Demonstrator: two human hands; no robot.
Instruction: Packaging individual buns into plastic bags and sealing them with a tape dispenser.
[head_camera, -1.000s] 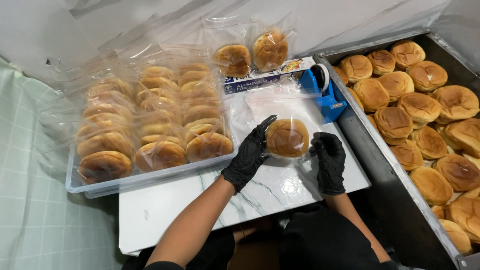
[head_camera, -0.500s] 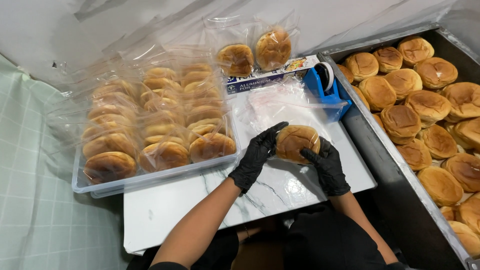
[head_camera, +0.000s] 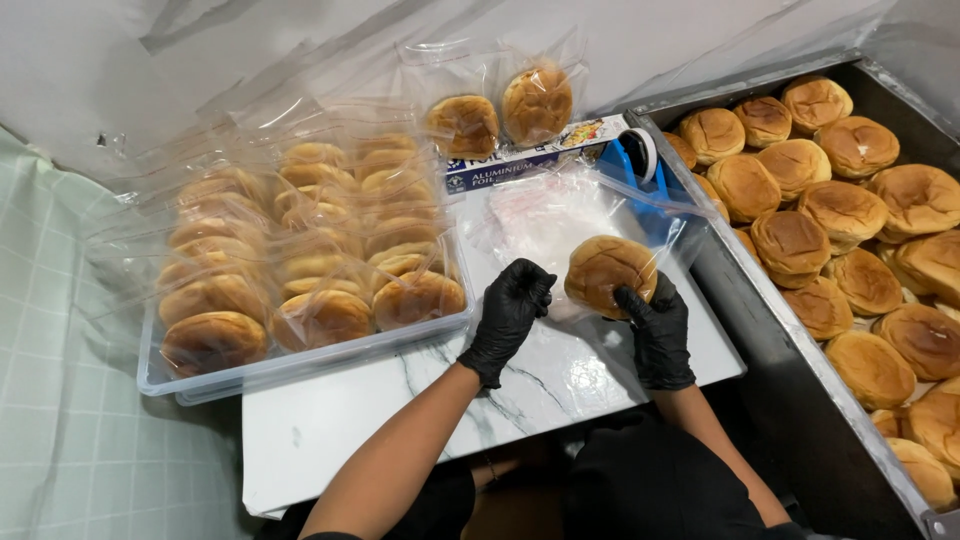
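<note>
White marble-veined surface (head_camera: 330, 425) before us, our gloved right hand (head_camera: 655, 325) cupping a round glossy bun (head_camera: 605, 272), fingers curled under it, our left hand (head_camera: 512, 310) pinching its clear crinkled plastic bag (head_camera: 540, 215).

Round golden-brown bun (head_camera: 608, 272) tilted above the marble board (head_camera: 560, 385).

The hands wear black gloves: left hand (head_camera: 511, 318), right hand (head_camera: 655, 330). The bun (head_camera: 606, 274) is golden brown. The counter (head_camera: 560, 375) is white with grey marble lines. The tape holder (head_camera: 633, 166) is blue.
</note>
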